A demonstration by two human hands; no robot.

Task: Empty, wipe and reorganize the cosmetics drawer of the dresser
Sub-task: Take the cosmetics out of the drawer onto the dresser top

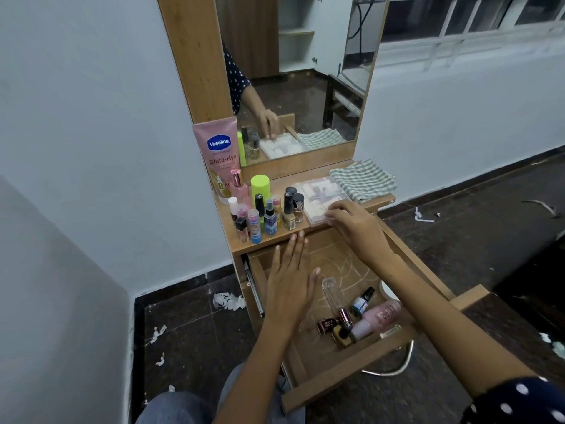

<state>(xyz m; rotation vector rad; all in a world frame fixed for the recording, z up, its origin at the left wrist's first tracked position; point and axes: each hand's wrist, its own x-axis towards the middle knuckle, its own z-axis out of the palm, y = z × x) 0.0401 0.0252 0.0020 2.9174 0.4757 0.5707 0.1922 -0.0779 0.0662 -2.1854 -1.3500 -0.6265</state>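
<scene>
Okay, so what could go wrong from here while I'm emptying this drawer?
The clear plastic case under your right hand sits by the dresser top's front edge and could slip into the open wooden drawer. Your forearm might topple the crowded small upright bottles. The clear glass bottle lying loose in the drawer may roll.

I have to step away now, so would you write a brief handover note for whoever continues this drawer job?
Left hand: open, flat above the open drawer, holding nothing.
Right hand: fingers resting on the clear compartment box on the dresser top; grip unclear.
Done: many bottles and the Vaseline tube stand on the dresser top.
Left: several bottles, including a pink one and a clear one, still lie in the drawer. Take them out, wipe with the checked cloth, reorganize.
</scene>
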